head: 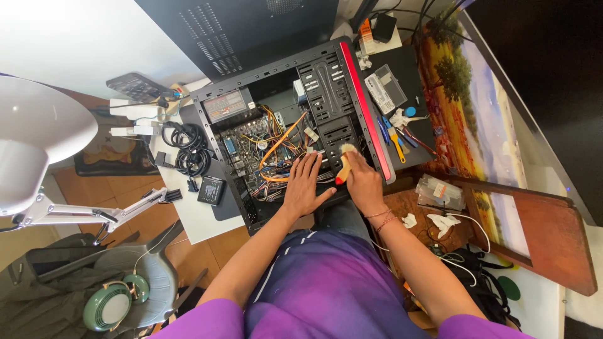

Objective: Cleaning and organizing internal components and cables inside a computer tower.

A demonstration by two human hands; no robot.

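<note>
1. The open black steel computer case with a red front edge (217, 100) lies on its side on the white table (207, 220), its inside facing up.

2. The left hand (303, 187) lies flat with fingers spread wide, palm down, on the bundle of orange and mixed-colour wires (276, 147) near the case's lower wall. It holds nothing.

3. The right hand (363, 182) is closed around a small brush with a yellow and red handle and pale bristles (344, 164). The bristles point toward 12 o'clock and touch the black perforated drive cage (326, 88).

4. At 10 o'clock from the left hand sits the green circuit board (248, 135), with the grey power supply box (227, 105) beyond it.

5. At 2 o'clock from the right hand, on a black mat (408, 69), lie blue and yellow-handled hand tools (394, 135) and a clear plastic parts box (387, 89).

6. At 9 o'clock from the case is a coil of black cable (188, 147).

7. Risks, as I judge them: the flat left palm pressing on the wires could loosen a plug or bend a connector on the board; bristles could snag a thin lead; dust swept from the cage could settle onto the board below; the right forearm lies close to the case's sheet-metal edge, which could scrape it.
</note>
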